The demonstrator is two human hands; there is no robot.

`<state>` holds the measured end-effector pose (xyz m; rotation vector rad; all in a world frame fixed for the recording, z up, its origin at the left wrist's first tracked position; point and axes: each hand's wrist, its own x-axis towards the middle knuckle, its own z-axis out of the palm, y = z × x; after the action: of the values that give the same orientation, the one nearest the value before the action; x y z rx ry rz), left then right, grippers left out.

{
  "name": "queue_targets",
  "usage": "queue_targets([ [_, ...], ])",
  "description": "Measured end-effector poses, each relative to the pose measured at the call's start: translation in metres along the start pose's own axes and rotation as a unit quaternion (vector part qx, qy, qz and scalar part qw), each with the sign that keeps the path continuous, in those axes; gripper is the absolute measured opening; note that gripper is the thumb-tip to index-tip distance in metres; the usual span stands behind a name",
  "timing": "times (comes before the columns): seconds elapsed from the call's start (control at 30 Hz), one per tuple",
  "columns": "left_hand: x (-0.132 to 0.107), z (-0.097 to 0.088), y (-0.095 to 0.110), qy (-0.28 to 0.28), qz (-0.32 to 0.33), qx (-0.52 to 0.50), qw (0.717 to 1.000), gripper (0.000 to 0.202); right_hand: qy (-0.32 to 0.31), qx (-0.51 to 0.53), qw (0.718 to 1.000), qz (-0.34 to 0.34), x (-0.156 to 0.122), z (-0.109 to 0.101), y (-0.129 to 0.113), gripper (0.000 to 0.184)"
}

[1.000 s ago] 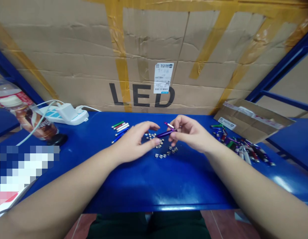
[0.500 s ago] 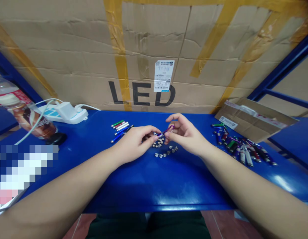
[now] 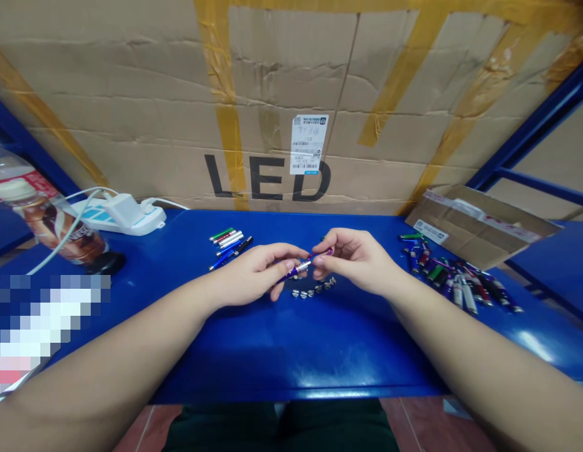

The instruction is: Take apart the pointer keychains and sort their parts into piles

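The left hand and right hand are both partly closed, gripping a slim purple metal penlight between thumbs and fingertips. The penlight lies tilted across the gap between the hands, above the blue worktop, with one end in each hand; this opposed hold appears to steady the barrel at both ends. A short row of small silver button cells lies just below the hands, within easy reach. Beyond the left hand is a tidy group of slim penlights, laid roughly parallel. Beyond the right hand is a looser heap of penlights. Holding the two groups apart leaves the central area free for handling. A flattened cardboard sheet lies past the heap
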<state>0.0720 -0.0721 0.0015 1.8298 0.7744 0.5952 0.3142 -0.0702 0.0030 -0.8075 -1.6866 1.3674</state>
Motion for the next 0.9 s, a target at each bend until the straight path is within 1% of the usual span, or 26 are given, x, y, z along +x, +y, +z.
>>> queue_targets([
  [0.07,0.0003,0.0006,0.0002,-0.007,0.005,-0.055,0.998,0.043,0.003,-0.016,1.0,-0.026,-0.0027,0.0014,-0.0014,0.031],
  [0.17,0.0015,-0.0015,-0.0012,0.009,0.019,-0.091,0.996,0.049,0.018,-0.066,0.996,-0.064,-0.0048,-0.0011,-0.0029,0.03],
  [0.3,0.0027,-0.0046,-0.0045,0.026,0.033,-0.093,0.995,0.051,0.039,-0.115,0.989,-0.082,-0.0039,-0.0063,-0.0033,0.03],
  [0.43,0.0026,-0.0041,-0.0075,0.044,0.032,-0.066,0.996,0.048,0.046,-0.132,0.986,-0.087,-0.0023,-0.0047,-0.0027,0.032],
  [0.57,0.0021,-0.0033,-0.0069,0.049,0.016,-0.042,0.998,0.046,0.056,-0.176,0.977,-0.106,-0.0026,-0.003,-0.0019,0.024],
  [0.67,0.0024,-0.0035,-0.0058,0.059,0.002,-0.038,0.998,0.046,0.047,-0.234,0.959,-0.15,-0.0033,-0.0043,-0.0033,0.029],
  [0.7,0.0027,-0.0038,-0.0059,0.062,-0.002,-0.038,0.997,0.046,0.035,-0.261,0.949,-0.172,-0.0033,-0.0049,-0.0043,0.029],
  [0.8,0.0038,-0.0045,-0.0068,0.061,-0.009,-0.045,0.997,0.046,0.0,-0.341,0.908,-0.244,-0.0028,-0.0066,-0.0075,0.019],
  [0.83,0.0042,-0.0046,-0.0071,0.061,-0.011,-0.048,0.997,0.046,-0.011,-0.36,0.896,-0.261,-0.0027,-0.0067,-0.0083,0.018],
  [0.9,0.0049,-0.0044,-0.0071,0.067,-0.015,-0.056,0.996,0.047,-0.035,-0.382,0.88,-0.28,-0.0027,-0.006,-0.009,0.024],
])
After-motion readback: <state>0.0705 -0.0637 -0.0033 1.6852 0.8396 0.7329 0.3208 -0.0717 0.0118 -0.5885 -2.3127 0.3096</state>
